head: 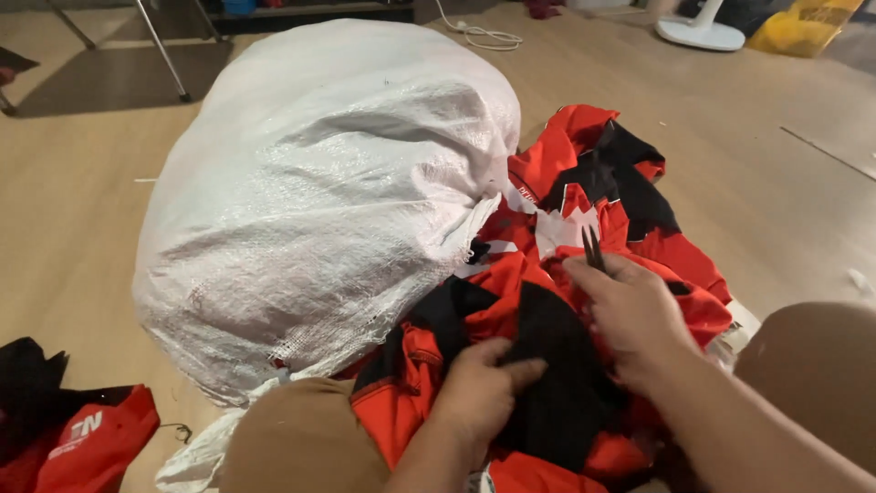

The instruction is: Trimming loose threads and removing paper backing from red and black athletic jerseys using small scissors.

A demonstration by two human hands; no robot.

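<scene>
Head view, looking down at a wooden floor [776, 183]. A heap of red and black garments [584, 274] lies on the floor between the person's knees and spreads away from them toward a large white woven sack [319, 192], which is stuffed full and rests on its side just left of the heap, its frayed open end touching the clothes.

The left hand [479, 388] lies palm down on the near part of the heap, fingers curled and pinching a fold of black fabric [547, 365]. The right hand [630, 315] rests on the garments just beside it, closed around a small pair of dark scissors [593, 248]; the slim blades stick up past the fingers, close together, over a white patch of cloth [561, 228]. The two hands are near each other but do not touch.

The brown-clad left knee [301, 438] shows at the bottom edge and the right knee [812, 374] at the lower right. A separate red and black garment [73, 429] lies apart at the lower left corner. At the far edge of the floor are a coiled white cable [484, 36], the round white base of a stand [703, 32], a yellow bag [803, 27] and metal chair legs [164, 46].
</scene>
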